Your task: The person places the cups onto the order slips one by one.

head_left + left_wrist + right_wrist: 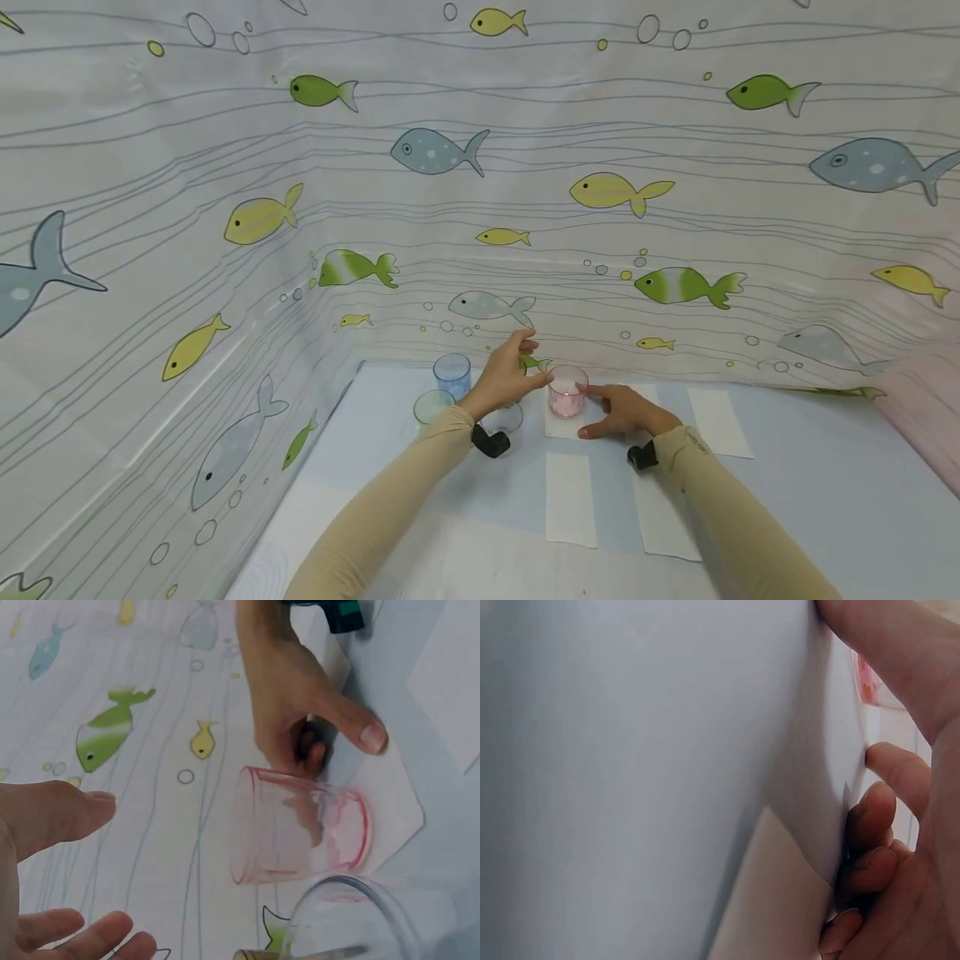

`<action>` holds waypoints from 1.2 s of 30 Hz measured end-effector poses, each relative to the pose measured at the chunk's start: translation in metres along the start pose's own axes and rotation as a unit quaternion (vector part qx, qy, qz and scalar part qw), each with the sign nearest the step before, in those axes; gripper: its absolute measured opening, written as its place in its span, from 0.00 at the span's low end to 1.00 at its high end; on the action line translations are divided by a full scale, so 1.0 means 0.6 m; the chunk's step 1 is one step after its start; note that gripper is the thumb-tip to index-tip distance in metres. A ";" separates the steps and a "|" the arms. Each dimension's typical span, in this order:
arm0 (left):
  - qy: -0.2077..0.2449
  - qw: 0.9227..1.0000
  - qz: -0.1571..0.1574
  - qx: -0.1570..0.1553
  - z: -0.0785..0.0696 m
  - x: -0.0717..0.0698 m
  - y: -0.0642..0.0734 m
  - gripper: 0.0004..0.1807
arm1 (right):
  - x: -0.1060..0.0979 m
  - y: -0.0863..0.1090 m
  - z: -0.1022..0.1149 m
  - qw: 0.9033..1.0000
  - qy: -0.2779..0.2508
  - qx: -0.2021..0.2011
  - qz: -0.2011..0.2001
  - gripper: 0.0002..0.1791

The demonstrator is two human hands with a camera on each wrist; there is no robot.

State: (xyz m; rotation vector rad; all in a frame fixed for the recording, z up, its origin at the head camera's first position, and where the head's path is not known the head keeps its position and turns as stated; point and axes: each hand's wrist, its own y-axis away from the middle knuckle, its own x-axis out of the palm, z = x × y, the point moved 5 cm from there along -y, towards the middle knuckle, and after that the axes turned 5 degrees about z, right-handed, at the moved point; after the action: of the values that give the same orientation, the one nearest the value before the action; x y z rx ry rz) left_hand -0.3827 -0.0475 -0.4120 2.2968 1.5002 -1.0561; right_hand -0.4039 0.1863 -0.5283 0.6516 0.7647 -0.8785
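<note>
A pink glass (567,393) stands upright on a white paper strip (561,427) at the back of the table. My right hand (624,410) is at its right side, index finger extended along the far side and thumb held apart from it. Whether that finger touches the glass I cannot tell. My left hand (507,373) hovers just left of the glass; in the left wrist view its thumb (71,817) and fingers are spread with nothing between them. Below the left wrist stands a clear glass (513,417), partly hidden by the arm.
A blue glass (452,377) and a green glass (433,407) stand left of the left forearm. More white strips (570,500) lie on the pale blue table (810,492). A fish-patterned curtain (555,275) rises behind and on the left.
</note>
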 end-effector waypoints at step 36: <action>0.117 0.992 -0.044 -0.008 0.132 0.043 0.155 0.43 | 0.000 0.001 0.006 1.000 0.020 0.012 0.011 0.56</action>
State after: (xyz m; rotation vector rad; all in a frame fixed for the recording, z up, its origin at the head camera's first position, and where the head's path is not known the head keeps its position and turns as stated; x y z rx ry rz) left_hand -0.3329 -0.1131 -0.5057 2.4333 1.7039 -0.8127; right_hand -0.4023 0.1834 -0.5261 0.6994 0.7821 -0.8573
